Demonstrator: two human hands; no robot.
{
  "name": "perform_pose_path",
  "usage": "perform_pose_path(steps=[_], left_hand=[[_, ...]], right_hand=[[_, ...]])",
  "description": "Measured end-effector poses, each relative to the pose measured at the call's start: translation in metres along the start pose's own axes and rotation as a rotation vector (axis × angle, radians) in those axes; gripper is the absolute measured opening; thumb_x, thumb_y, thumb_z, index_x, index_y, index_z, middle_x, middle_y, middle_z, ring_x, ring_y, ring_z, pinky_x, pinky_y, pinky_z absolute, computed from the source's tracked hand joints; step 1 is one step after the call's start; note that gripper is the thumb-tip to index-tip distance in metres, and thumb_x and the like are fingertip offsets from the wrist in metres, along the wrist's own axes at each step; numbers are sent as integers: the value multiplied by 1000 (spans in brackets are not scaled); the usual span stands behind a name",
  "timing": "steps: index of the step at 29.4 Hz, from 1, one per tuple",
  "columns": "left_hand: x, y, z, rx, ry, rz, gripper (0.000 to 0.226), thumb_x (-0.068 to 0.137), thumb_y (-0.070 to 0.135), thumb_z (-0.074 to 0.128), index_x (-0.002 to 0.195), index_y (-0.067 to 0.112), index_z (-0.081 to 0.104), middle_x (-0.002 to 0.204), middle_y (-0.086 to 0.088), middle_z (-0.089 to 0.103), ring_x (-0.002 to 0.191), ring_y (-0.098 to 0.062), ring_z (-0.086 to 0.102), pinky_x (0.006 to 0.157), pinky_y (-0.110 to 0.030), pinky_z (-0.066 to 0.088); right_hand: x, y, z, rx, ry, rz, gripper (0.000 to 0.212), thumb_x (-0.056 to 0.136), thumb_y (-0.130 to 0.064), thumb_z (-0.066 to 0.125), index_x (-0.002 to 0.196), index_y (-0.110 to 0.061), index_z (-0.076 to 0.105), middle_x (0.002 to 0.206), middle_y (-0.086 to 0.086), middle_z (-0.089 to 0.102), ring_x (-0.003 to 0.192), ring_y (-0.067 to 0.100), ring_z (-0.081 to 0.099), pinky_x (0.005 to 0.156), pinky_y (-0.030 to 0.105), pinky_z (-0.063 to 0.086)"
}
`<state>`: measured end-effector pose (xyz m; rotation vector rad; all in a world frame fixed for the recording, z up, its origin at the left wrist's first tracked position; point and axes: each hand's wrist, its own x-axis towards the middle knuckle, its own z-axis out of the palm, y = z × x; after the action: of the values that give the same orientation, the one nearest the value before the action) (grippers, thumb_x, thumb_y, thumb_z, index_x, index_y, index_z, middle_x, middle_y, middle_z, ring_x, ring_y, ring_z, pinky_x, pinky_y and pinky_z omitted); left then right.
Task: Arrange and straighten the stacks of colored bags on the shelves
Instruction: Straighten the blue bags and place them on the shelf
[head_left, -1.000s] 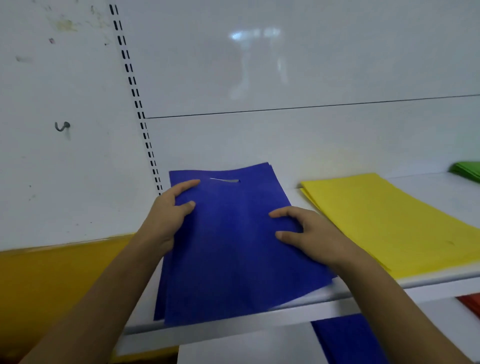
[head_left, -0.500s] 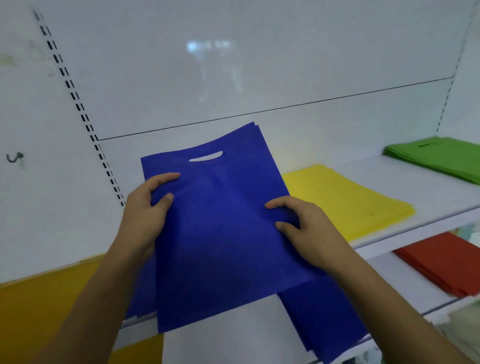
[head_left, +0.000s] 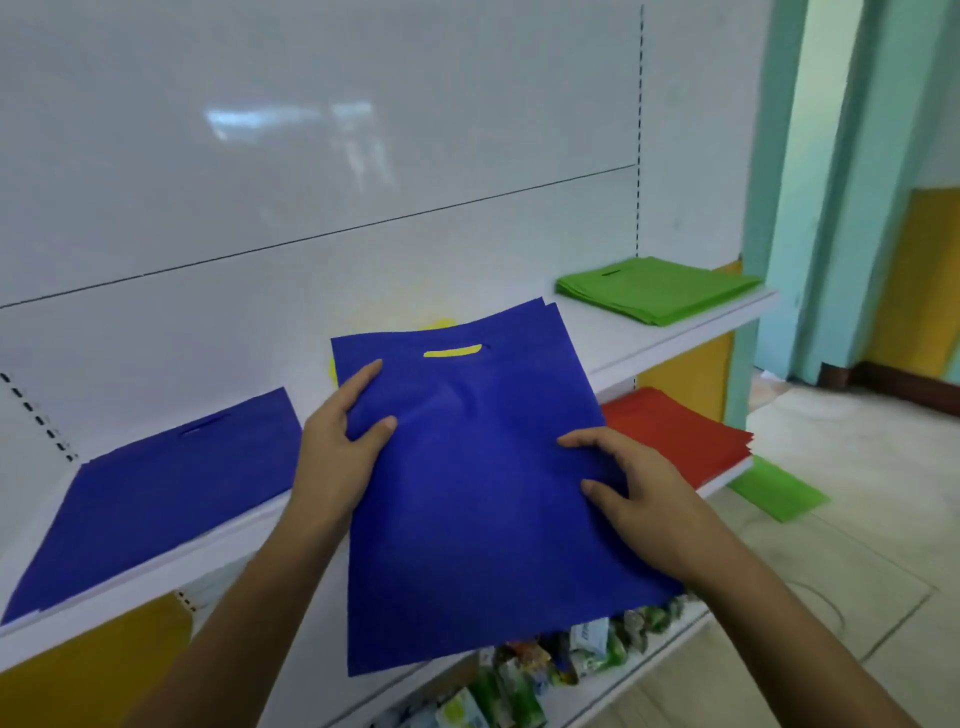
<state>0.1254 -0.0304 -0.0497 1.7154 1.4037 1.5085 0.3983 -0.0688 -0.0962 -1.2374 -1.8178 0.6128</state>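
A thin stack of blue bags (head_left: 467, 493) hangs in the air in front of the shelf. My left hand (head_left: 337, 447) grips its left edge and my right hand (head_left: 634, 499) grips its right edge. It hides most of the yellow bags (head_left: 441, 325); yellow shows through the handle slot. More blue bags (head_left: 156, 493) lie flat on the upper shelf (head_left: 649, 338) at the left. A green stack (head_left: 660, 288) lies at that shelf's right end. A red stack (head_left: 675, 436) rests on the lower shelf.
A single green bag (head_left: 774, 491) lies on the tiled floor by the shelf's right end. Packaged goods (head_left: 545, 670) fill the bottom shelf below my hands. A teal pillar (head_left: 810, 182) stands at the right.
My hands have carried the blue stack off the left part of the shelf and rightward, over the yellow bags. The view has swung right, showing blue bags left behind on the shelf.
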Motion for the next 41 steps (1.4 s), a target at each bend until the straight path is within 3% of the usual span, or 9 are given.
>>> perform_pose_path(steps=[5, 12, 14, 18, 22, 26, 32, 37, 41], left_hand=[[-51, -21, 68, -21, -83, -89, 47, 90, 3, 58, 126, 34, 58, 117, 21, 56, 102, 11, 56, 76, -6, 48], [-108, -113, 120, 205, -289, -269, 30, 91, 7, 58, 88, 33, 72, 87, 39, 64, 93, 17, 57, 77, -1, 42], [-112, -137, 122, 210, -297, -324, 28, 91, 8, 59, 94, 34, 70, 93, 33, 64, 93, 18, 56, 82, -3, 43], [-89, -196, 127, 152, -255, -461, 32, 91, 6, 58, 113, 28, 65, 110, 18, 58, 97, 7, 55, 85, -8, 47], [-53, -269, 130, 172, -131, -521, 32, 91, 5, 57, 116, 24, 65, 118, 5, 57, 105, -12, 56, 94, -27, 48], [-8, -346, 128, 240, 15, -510, 32, 90, -1, 57, 114, 19, 62, 122, -2, 56, 108, -17, 54, 94, -26, 45], [32, -441, 122, 675, -304, -577, 59, 83, 17, 70, 136, 22, 45, 130, -17, 43, 120, -32, 45, 103, -32, 38], [33, -447, 131, 1012, -231, -713, 87, 77, 42, 74, 146, 26, 25, 156, -13, 5, 139, -34, 16, 108, -50, 29], [7, -406, 128, 843, -225, -624, 70, 82, 29, 71, 143, 22, 36, 156, -14, 11, 140, -31, 17, 113, -43, 23]], right_hand=[[-58, 53, -20, 73, -223, 150, 48, 94, -11, 52, 129, -41, 39, 132, -22, 39, 114, -4, 44, 81, -1, 38], [-88, 138, 1, 17, -382, 274, 50, 90, 1, 44, 114, -42, 54, 133, -17, 45, 120, 4, 45, 95, 16, 41], [-83, 154, 14, 18, -409, 296, 49, 90, 2, 42, 116, -38, 54, 132, -14, 45, 116, 4, 46, 86, 10, 40], [-40, 199, 57, -58, -391, 273, 47, 90, 3, 42, 123, -29, 52, 136, -6, 44, 120, 11, 45, 95, 17, 36], [26, 250, 121, -131, -318, 217, 44, 91, 2, 46, 129, -20, 50, 132, 4, 49, 117, 21, 50, 96, 25, 38], [97, 299, 195, -156, -268, 154, 46, 89, 2, 48, 131, -16, 48, 120, 8, 52, 98, 22, 56, 85, 27, 44], [147, 356, 265, -304, -315, 188, 45, 87, 1, 51, 129, -15, 47, 121, 9, 50, 98, 23, 53, 83, 35, 49], [143, 361, 272, -520, -216, 197, 53, 77, -6, 62, 128, -15, 48, 138, 10, 41, 118, 28, 43, 93, 39, 35], [121, 313, 246, -359, -233, 187, 45, 84, -7, 57, 127, -18, 53, 135, 6, 47, 114, 26, 47, 92, 37, 40]])
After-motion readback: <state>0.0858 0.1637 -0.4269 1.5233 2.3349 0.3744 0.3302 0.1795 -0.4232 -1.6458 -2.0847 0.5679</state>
